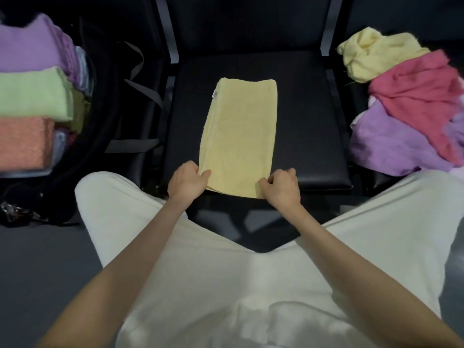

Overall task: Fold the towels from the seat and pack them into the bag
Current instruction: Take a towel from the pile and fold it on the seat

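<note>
A pale yellow towel (241, 131) lies folded into a long strip on the black seat (313, 126), a small white tag at its far left corner. My left hand (187, 182) pinches the strip's near left corner. My right hand (282, 185) pinches the near right corner. Both corners sit at the seat's front edge. To the left, the open black bag (108, 101) holds folded towels: purple (27, 49), green (32, 94) and orange (25, 144).
On the seat to the right lies a loose pile: a yellow towel (376, 54), a red one (421, 96) and a purple one (391, 144). Grey bag straps (140, 91) hang between bag and seat. My white-clad knees frame the seat's front; grey floor lies below.
</note>
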`<state>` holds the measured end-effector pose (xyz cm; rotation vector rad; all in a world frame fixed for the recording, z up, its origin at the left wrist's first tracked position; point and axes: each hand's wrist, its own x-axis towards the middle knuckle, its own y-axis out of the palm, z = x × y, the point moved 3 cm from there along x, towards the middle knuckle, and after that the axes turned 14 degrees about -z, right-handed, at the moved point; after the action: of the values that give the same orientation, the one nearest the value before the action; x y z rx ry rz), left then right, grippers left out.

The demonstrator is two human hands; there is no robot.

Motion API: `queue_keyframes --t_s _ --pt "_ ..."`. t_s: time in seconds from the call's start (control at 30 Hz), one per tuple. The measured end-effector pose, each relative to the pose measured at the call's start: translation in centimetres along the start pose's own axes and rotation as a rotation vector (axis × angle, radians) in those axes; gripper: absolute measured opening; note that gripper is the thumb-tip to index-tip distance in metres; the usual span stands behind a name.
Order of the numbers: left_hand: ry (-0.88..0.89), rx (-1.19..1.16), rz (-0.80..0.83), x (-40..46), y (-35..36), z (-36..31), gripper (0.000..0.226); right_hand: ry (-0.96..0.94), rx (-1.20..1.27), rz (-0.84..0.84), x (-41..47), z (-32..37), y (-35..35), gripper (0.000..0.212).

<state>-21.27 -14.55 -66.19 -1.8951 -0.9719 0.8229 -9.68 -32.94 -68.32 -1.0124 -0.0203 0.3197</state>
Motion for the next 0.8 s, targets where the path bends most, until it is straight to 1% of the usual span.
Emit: queue_keyframes --t_s 0.07,0.17,0.27,0.37,0.43,0.5,0.6,0.7,0.77,0.8 --pt "-0.071 -0.172 0.052 -1.1 -0.5 0.2 0.023 0.050 0.115 0.020 -0.3 -0.2 -0.8 0.020" --pt "-0.204 -0.423 0.081 -2.8 -1.4 0.5 0.019 0.211 0.426 0.059 -0.9 -0.8 -2.3 0.017" --pt "-0.329 -0.609 0.026 -3.7 -2.2 0.2 0.010 0.328 0.608 0.036 -1.3 -1.1 -3.6 0.012" --pt "-0.422 -0.798 -0.040 -3.0 -2.7 -0.7 0.018 0.418 0.825 0.035 -0.4 -0.2 -4.3 0.003" --pt "-0.460 -0.899 -0.064 -2.0 -3.0 -1.9 0.015 0.487 0.965 0.047 0.9 1.0 -4.5 0.004" --pt "-0.503 -0.988 -0.070 -0.7 -3.2 -3.5 0.009 0.563 1.053 0.033 2.5 2.4 -4.6 0.004" --pt "-0.599 -1.028 -0.101 2.1 -2.3 -5.1 0.017 0.674 1.112 0.018 4.6 4.1 -4.1 0.004" --pt "-0.683 -0.988 -0.108 4.8 -0.6 -5.5 0.009 0.740 1.105 -0.025 6.3 5.0 -2.9 0.015" --pt "-0.659 -0.945 -0.042 5.6 0.6 -5.4 0.010 0.755 1.045 -0.054 7.1 5.0 -2.1 0.019" --pt "-0.631 -0.923 -0.009 5.8 1.0 -5.3 0.018 0.755 1.017 -0.060 7.4 4.8 -1.6 0.019"
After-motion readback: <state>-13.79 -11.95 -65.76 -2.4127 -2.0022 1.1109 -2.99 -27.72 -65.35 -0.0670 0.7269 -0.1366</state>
